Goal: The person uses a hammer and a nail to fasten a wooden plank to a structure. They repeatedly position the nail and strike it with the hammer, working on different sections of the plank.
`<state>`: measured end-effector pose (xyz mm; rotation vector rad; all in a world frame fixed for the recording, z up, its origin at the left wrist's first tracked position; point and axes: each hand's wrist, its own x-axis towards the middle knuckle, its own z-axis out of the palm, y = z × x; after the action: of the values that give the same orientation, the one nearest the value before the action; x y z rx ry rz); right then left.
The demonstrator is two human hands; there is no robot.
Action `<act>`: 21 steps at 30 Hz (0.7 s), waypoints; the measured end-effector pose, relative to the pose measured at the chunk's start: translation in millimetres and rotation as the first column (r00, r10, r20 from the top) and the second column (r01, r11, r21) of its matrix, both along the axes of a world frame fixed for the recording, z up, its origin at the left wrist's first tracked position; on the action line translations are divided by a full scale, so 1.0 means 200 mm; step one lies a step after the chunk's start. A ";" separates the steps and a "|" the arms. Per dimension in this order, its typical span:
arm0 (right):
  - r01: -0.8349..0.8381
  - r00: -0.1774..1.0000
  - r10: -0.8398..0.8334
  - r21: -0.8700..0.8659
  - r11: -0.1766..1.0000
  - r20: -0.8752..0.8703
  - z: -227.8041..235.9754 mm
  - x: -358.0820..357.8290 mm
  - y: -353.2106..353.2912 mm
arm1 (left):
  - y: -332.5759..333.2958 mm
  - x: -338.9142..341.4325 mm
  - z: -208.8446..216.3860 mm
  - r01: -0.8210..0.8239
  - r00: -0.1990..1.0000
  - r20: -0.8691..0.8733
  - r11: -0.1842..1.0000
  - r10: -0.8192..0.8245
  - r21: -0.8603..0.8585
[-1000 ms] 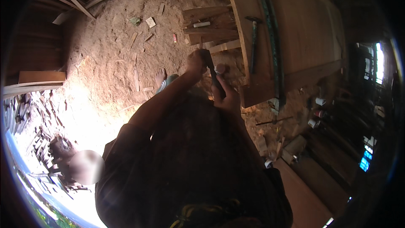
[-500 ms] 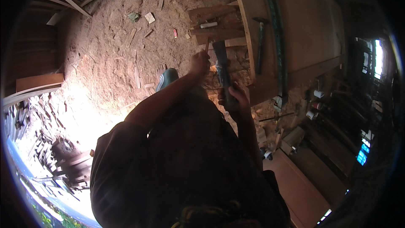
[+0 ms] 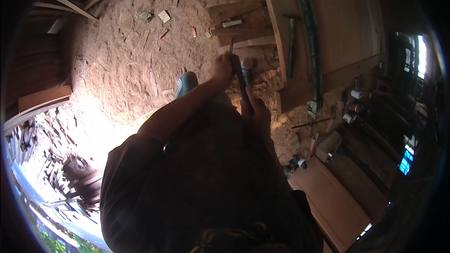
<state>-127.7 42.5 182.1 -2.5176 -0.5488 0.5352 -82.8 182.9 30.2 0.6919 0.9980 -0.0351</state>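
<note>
My left hand [image 3: 221, 69] is closed round a thin reddish-brown stick [image 3: 231, 45], probably wood, whose end points away from me. My right hand [image 3: 257, 115] grips a long, dark, flat-looking tool [image 3: 241, 77] like a broad knife. The far part of this tool lies beside my left hand, against or close to the stick; I cannot tell whether they touch. Just right of it shows a dark, round-topped thing [image 3: 247, 63] that I cannot make out. Most fingers of both hands are in shadow.
A large wooden panel [image 3: 344, 23] stands to the right, bearing a hammer [image 3: 291, 47] and a long green bar [image 3: 308, 33]. Boards [image 3: 241, 11] lie ahead with a whitish tube [image 3: 232, 23] on them. Shavings and scraps cover the floor [image 3: 122, 51]. My foot [image 3: 180, 73] is at the left.
The dark tool in my right hand has turned from showing a wide face to a narrow profile, and its far end has come nearer my left hand. The left hand has hardly moved.
</note>
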 end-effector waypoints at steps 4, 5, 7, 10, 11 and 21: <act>0.020 0.998 -0.019 -0.009 1.000 0.063 -0.03 0.01 0.08 | 0.00 0.04 0.01 0.005 0.999 -0.036 0.999 -0.003 0.038; 0.031 0.996 -0.029 -0.021 0.999 0.083 -0.03 0.00 0.08 | 0.01 0.04 0.03 0.006 0.999 -0.050 1.000 -0.006 -0.005; -0.005 0.998 0.013 -0.146 0.989 0.054 0.02 -0.02 0.04 | -0.01 0.04 -0.06 0.044 0.997 -0.073 0.995 -0.038 0.087; 0.023 0.992 -0.005 -0.139 0.990 0.124 -0.03 0.05 0.13 | -0.01 0.07 -0.04 0.045 0.997 -0.067 0.996 -0.040 0.079; 0.044 0.986 -0.027 -0.106 0.993 0.164 -0.05 0.07 0.17 | 0.00 0.06 0.01 0.037 0.998 -0.060 0.998 -0.034 0.050; 0.016 0.977 0.003 -0.086 0.996 0.212 -0.20 0.16 0.25 | 0.05 0.07 -0.07 0.009 0.998 0.062 0.997 -0.005 -0.071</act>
<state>-94.9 93.0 141.2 -2.6772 -0.6066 0.2951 -68.2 193.8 16.0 0.6279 0.9304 -0.0544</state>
